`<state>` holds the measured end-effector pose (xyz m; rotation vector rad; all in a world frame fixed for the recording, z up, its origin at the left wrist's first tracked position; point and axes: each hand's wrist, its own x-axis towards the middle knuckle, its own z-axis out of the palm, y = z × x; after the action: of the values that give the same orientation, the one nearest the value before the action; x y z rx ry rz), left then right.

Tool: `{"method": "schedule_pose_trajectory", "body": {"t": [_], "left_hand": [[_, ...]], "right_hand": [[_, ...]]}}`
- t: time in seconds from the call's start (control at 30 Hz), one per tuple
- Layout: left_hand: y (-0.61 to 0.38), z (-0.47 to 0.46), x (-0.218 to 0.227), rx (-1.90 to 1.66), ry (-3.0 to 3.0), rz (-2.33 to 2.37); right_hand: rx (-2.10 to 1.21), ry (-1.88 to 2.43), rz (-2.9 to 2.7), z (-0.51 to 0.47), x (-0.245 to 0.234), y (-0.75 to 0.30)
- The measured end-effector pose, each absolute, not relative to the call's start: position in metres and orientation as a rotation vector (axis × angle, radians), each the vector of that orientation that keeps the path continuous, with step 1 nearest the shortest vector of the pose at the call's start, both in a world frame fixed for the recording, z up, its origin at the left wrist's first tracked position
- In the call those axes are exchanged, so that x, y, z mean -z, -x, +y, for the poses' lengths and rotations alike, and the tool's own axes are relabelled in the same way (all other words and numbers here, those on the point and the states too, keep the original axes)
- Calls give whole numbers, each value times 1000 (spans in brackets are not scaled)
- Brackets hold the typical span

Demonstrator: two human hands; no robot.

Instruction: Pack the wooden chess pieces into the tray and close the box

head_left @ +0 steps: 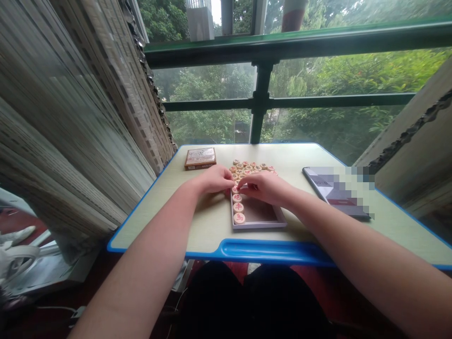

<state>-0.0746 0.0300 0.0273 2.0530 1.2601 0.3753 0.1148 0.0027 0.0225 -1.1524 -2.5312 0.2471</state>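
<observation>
Lining the left edge of the tray (pixel 259 226), near the front edge of the bench (pixel 158 226), at least four red-marked pieces (pixel 238 207) are placed; loose pieces (pixel 248 167) cluster toward the far edge. Left grip (pixel 219 178) and right grip (pixel 263 184) are nearly closed by the farthest placed one; whether either holds it, I cannot tell.

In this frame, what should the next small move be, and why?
Probably settle the round wooden red-lettered piece beside the right hand into line along the left wall of the shallow, pale-rimmed rectangular tray: three similar pieces already form a column there.
</observation>
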Motion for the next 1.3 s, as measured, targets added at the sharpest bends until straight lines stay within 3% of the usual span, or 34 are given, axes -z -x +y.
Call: {"method": "schedule_pose_trajectory", "body": {"t": [1.3], "left_hand": [[72,27,-29,-390,-2061,1279]], "right_hand": [[-237,1211,-2514,2,-22,-115]]}}
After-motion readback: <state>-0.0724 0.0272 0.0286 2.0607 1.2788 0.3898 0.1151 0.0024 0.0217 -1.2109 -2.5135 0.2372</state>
